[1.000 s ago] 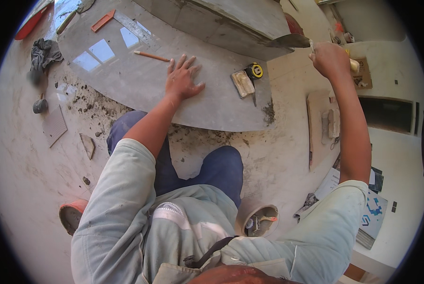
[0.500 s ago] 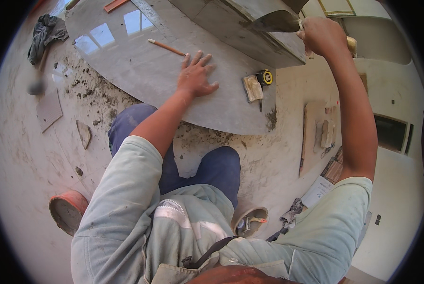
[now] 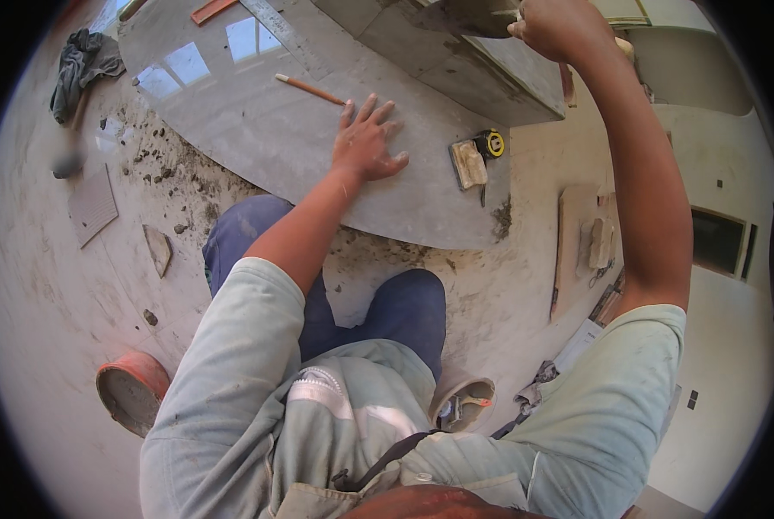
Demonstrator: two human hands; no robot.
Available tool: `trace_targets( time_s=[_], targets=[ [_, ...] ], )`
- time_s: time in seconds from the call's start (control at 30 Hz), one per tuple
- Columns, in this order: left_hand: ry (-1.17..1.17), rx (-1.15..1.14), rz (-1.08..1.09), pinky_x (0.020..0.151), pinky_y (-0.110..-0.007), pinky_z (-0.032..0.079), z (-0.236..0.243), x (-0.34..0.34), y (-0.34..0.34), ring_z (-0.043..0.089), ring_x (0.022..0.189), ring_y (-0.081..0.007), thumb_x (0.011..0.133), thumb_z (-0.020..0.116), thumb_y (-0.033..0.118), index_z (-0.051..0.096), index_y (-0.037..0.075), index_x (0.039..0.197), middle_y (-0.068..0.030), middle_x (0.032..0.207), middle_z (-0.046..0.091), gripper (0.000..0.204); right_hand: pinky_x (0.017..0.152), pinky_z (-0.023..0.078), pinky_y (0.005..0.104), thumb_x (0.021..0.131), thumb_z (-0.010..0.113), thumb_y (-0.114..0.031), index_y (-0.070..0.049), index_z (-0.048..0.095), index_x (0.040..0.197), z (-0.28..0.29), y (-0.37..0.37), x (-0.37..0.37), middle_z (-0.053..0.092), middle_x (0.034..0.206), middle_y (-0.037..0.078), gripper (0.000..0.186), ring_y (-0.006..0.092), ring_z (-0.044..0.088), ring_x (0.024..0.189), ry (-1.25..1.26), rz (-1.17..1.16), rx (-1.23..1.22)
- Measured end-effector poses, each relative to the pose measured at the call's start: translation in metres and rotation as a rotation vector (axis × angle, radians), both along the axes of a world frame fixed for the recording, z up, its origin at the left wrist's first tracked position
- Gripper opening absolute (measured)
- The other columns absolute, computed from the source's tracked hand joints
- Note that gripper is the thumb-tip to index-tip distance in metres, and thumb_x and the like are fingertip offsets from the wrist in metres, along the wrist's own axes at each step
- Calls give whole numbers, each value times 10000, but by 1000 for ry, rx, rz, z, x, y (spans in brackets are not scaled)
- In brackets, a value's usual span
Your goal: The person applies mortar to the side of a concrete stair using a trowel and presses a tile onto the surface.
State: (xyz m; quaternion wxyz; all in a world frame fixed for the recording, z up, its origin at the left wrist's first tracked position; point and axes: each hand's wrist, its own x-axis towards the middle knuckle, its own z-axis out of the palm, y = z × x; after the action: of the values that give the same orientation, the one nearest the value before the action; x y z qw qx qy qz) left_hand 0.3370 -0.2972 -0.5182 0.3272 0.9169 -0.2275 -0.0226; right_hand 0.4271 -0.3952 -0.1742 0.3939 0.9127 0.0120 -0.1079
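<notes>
My left hand (image 3: pixel 370 143) lies flat with fingers spread on a large grey tile slab (image 3: pixel 275 156) with one curved edge. A pencil (image 3: pixel 309 88) rests on the slab, its end close to my left fingertips. High at the right, my right hand (image 3: pixel 564 30) is closed round the handle of a trowel (image 3: pixel 469 17). Its dark blade reaches leftward over the top of a tiled block (image 3: pixel 430 52), partly cut off by the picture's rim. To the right of my left hand are a tape measure (image 3: pixel 491 144) and a dusty, pale yellowish block (image 3: pixel 469 164).
A metal straightedge (image 3: pixel 287 39) and an orange tool (image 3: pixel 210 10) lie at the slab's far side. Mortar crumbs (image 3: pixel 179 177) edge the curve. On the floor stand a red bucket (image 3: pixel 134 389) and a pale bucket (image 3: pixel 465 402) holding tools. A mallet (image 3: pixel 69 163) and cloth (image 3: pixel 80 69) lie far left.
My right hand has moved the trowel farther away and to the left over the tiled block. My left hand keeps its place on the slab; the whole view has shifted slightly.
</notes>
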Motion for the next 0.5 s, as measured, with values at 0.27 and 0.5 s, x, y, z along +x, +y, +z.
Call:
trace_targets(
  time_s=[0.27, 0.5],
  targets=[
    [21, 12, -18, 1286, -518, 84, 7, 0, 0, 228, 1566, -253, 782, 708, 501, 685, 231, 1346, -28, 1616, 424, 626, 773, 585, 475, 858, 690, -181, -24, 742, 891, -4, -72, -31, 756, 935, 168, 169, 359, 734, 900, -17, 136, -89],
    [29, -29, -19, 1288, -512, 79, 2, 2, 3, 229, 1563, -256, 788, 697, 508, 691, 224, 1337, -36, 1616, 421, 619, 759, 590, 460, 839, 682, -149, -26, 750, 854, 0, -14, -6, 757, 892, 167, 141, 355, 742, 855, -6, 216, -63]
  ],
)
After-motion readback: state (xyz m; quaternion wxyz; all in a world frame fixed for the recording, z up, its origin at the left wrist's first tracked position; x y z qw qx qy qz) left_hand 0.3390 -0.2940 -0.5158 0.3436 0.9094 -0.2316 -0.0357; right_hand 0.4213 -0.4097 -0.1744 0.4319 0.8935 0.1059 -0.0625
